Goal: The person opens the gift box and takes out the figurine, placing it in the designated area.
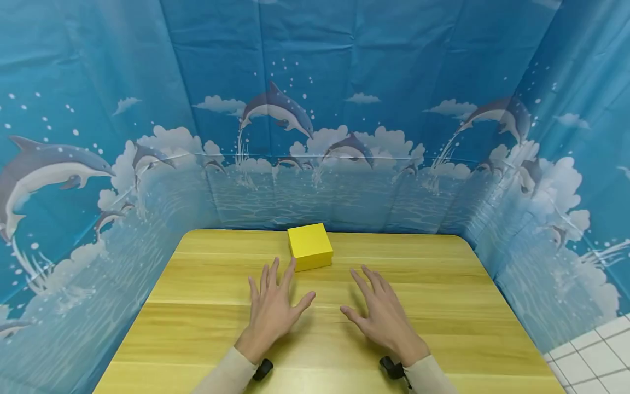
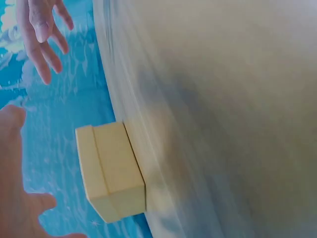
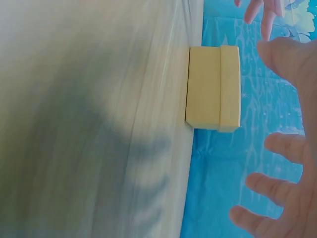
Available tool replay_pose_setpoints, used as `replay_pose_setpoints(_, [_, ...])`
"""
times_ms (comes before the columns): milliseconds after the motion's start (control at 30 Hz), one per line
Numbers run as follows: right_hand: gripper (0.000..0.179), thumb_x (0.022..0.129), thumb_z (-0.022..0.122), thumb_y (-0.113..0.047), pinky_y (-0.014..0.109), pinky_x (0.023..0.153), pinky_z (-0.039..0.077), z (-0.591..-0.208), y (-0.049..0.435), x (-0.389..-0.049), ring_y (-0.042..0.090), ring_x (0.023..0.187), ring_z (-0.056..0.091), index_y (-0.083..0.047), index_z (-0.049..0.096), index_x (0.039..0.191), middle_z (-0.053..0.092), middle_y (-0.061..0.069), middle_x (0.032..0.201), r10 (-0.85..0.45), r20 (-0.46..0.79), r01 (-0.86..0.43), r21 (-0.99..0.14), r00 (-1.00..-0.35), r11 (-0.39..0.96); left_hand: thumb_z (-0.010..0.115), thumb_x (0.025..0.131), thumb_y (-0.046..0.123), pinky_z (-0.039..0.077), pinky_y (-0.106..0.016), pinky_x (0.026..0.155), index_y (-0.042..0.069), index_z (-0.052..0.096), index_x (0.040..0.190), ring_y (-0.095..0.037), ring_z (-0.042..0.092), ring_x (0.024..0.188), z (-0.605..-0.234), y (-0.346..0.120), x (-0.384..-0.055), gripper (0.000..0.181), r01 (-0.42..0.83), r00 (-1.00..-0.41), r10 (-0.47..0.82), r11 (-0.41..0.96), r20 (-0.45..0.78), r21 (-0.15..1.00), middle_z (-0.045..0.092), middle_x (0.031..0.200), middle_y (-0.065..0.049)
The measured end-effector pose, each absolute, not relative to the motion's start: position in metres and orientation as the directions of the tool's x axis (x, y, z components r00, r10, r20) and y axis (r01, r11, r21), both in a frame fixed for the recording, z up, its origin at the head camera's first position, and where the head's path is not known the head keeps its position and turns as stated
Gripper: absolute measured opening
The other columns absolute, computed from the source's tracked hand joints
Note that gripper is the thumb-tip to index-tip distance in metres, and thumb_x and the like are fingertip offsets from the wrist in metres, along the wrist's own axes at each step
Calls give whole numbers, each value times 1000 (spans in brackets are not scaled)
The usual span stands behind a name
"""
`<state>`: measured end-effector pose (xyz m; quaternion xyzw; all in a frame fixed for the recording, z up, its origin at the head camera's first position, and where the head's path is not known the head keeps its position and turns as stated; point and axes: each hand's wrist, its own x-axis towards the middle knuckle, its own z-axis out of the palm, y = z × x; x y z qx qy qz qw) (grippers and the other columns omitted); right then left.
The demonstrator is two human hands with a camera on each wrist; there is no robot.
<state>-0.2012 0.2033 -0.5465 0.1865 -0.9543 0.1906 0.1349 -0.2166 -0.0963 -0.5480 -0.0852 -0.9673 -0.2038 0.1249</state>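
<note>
Blue dolphin-printed sheeting (image 1: 315, 33) backs a yellow wood-grain bench (image 1: 443, 284) where the left hand (image 1: 270, 312) and right hand (image 1: 386, 318) hover empty, fingers spread, short of a yellow lidded box (image 1: 311, 243) near the far edge, probably light, stiff card, best held by opposite lower sides.

A yellow, lidded rectangular box (image 1: 310, 241) stands near the far edge of a yellow wood-grained table (image 1: 467, 317), before a blue dolphin-printed curtain (image 1: 315, 191); nearer the viewer, the bare left hand (image 1: 272, 311) and bare right hand (image 1: 383, 316) flank the table's middle.
</note>
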Motion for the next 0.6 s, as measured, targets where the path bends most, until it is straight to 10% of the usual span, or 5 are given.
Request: replay_pose_setpoints(600, [81, 118, 70, -46, 76, 134, 42, -542, 173, -274, 49, 173, 40, -17, 35, 185, 35, 19, 189, -313, 184, -354, -649, -932, 673, 84, 108, 53, 59, -71, 119, 26, 33, 186, -54, 58, 156, -554, -84, -283, 97, 224, -969, 85, 709, 234, 668, 32, 186, -30])
